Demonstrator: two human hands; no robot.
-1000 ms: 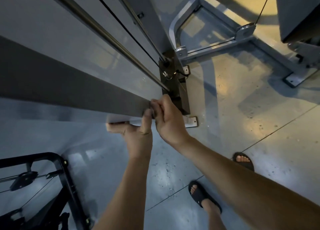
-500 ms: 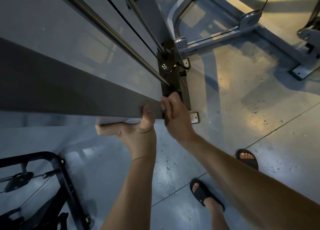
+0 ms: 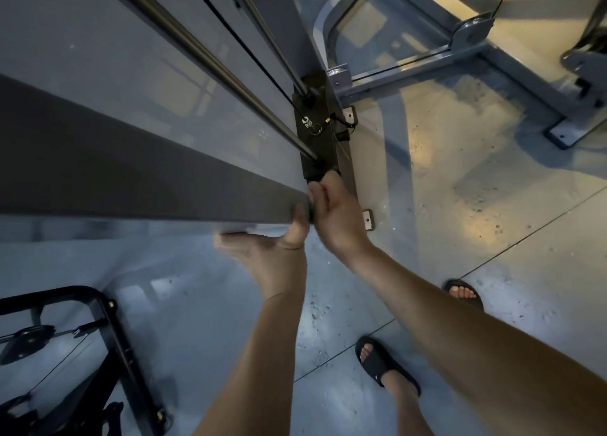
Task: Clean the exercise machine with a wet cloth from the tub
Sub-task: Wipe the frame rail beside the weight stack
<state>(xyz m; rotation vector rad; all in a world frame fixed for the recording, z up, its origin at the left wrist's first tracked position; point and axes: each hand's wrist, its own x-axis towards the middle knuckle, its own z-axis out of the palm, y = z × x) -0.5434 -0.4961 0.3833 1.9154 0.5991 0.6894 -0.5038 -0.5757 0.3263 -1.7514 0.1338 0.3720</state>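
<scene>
The exercise machine's tall dark grey panel (image 3: 138, 173) runs down from the upper left, with steel guide rods (image 3: 210, 58) and the black weight stack (image 3: 317, 133) beside it. My left hand (image 3: 272, 255) presses up against the panel's lower edge, thumb on its face, with a pale strip of cloth (image 3: 236, 230) under the fingers. My right hand (image 3: 338, 219) is curled around the panel's end corner, touching the left thumb. No tub is in view.
The machine's grey base frame (image 3: 410, 71) and foot plates are bolted to the speckled floor at the upper right. A black frame with a pulley and cable (image 3: 108, 334) stands at the lower left. My sandalled feet (image 3: 384, 363) are below the hands.
Both hands have kept to the panel's lower end and slid slightly along it. The view has shifted a little towards the weight stack.
</scene>
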